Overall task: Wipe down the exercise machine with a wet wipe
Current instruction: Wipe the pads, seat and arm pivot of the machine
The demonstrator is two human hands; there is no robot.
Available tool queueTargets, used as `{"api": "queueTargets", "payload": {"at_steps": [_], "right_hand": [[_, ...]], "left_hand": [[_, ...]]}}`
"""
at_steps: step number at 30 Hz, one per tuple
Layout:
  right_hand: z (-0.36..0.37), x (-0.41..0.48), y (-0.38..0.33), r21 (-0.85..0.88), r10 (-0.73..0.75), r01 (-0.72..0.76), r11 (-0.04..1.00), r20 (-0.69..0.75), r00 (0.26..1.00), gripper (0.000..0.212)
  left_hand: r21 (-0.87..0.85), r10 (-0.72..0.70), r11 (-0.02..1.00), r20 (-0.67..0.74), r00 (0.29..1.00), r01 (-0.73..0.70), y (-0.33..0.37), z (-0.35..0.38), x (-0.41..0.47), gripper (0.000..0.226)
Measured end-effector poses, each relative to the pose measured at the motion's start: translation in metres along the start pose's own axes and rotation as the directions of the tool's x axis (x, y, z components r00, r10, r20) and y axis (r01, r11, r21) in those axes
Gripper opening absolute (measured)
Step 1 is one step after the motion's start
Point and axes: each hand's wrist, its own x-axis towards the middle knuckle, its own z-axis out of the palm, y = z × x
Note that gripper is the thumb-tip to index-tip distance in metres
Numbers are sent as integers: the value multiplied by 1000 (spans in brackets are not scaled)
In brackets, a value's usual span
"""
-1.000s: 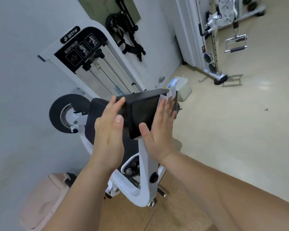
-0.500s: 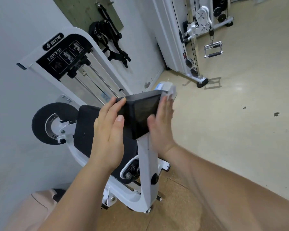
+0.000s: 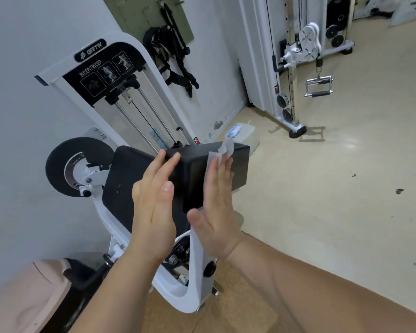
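**Open floor to the right, wall and frame crowd the left**

Right of the black pad (image 3: 216, 174), bare floor (image 3: 334, 188) leaves room. Left, the wall (image 3: 15, 116), weight-stack tower (image 3: 120, 92) and black wheel (image 3: 65, 167) close in. A wipes pack (image 3: 241, 132) sits just behind.

My wipe (image 3: 222, 150) is white against the black pad (image 3: 238, 164). The frame (image 3: 197, 265) is white, its upper-left label (image 3: 106, 70) black with white lettering; the floor (image 3: 334, 188) at right is beige.

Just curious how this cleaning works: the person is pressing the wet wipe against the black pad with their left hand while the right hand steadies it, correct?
Not quite. The head view shows the wet wipe under the right hand; the left hand steadies the black pad.
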Motion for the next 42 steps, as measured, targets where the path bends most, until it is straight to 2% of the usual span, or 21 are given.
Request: {"api": "queueTargets", "payload": {"at_steps": [2, 5, 6, 8, 9, 11, 13, 15, 17, 19, 21, 23, 26, 28, 30, 32, 34, 36, 39, 42], "right_hand": [[-2, -5, 8, -77, -115, 118, 990, 42, 993, 106], [-17, 15, 17, -104, 0, 0, 995, -6, 1000, 103], [-19, 21, 12, -110, -2, 0, 994, -17, 1000, 104], [-16, 22, -7, -183, -108, 108, 977, 10, 994, 106], [-14, 20, -15, -235, -166, 169, 957, 34, 986, 106], [-16, 15, -26, -350, -238, 246, 904, 67, 969, 103], [-20, 10, -32, -462, -277, 298, 835, 114, 954, 99], [-22, 4, -42, -583, -312, 382, 717, 222, 924, 95], [-18, 2, -53, -662, -339, 543, 516, 424, 839, 93], [-13, 7, -63, -699, -248, 618, 360, 567, 785, 91], [-10, 17, -70, -790, -108, 576, 211, 567, 817, 92], [-8, 26, -75, -844, -28, 535, 37, 534, 845, 94], [-9, 39, -87, -879, 29, 464, -108, 464, 886, 99], [-11, 43, -93, -908, 50, 396, -137, 393, 918, 101], [-10, 34, -92, -921, 46, 372, -112, 369, 928, 101], [-8, 14, -82, -882, 76, 462, -95, 456, 887, 101], [-12, 0, -76, -803, 123, 591, -76, 580, 805, 101], [-24, 10, -83, -766, 142, 636, -97, 621, 771, 100], [-36, 40, -100, -868, 142, 475, -146, 457, 878, 102], [-23, 39, -97, -954, 101, 289, -79, 281, 955, 105]], "left_hand": [[-22, 34, 999, 4, 999, -34, -6, -1, -3, 54], [-138, -10, 990, -70, 998, 0, -22, -3, -13, 54], [-150, -33, 989, -110, 993, 16, -28, -4, -15, 53], [-203, -91, 977, -142, 986, 61, -39, -6, -20, 50], [-295, -142, 950, -104, 984, 105, -42, -6, -20, 50], [-517, -214, 832, 38, 976, 203, -48, -9, -22, 49], [-618, -195, 747, 151, 969, 247, -57, -13, -25, 51], [-660, -127, 706, 238, 963, 256, -66, -18, -28, 55], [-703, -47, 660, 314, 948, 265, -72, -23, -29, 47], [-736, 46, 623, 372, 927, 264, -75, -27, -28, 44], [-760, 84, 578, 417, 905, 296, -80, -29, -25, 48], [-756, 87, 562, 457, 885, 335, -88, -28, -23, 49], [-725, 105, 583, 514, 851, 366, -98, -28, -19, 62], [-716, 117, 583, 542, 832, 384, -102, -28, -17, 65], [-718, 137, 579, 554, 821, 387, -104, -28, -17, 65], [-728, 167, 578, 548, 819, 369, -105, -29, -17, 61], [-719, 184, 599, 552, 813, 353, -107, -30, -16, 54], [-708, 182, 613, 558, 810, 350, -110, -30, -16, 50], [-679, 170, 641, 580, 797, 358, -113, -31, -16, 47], [-679, 193, 659, 569, 799, 324, -118, -30, -17, 49]]}}
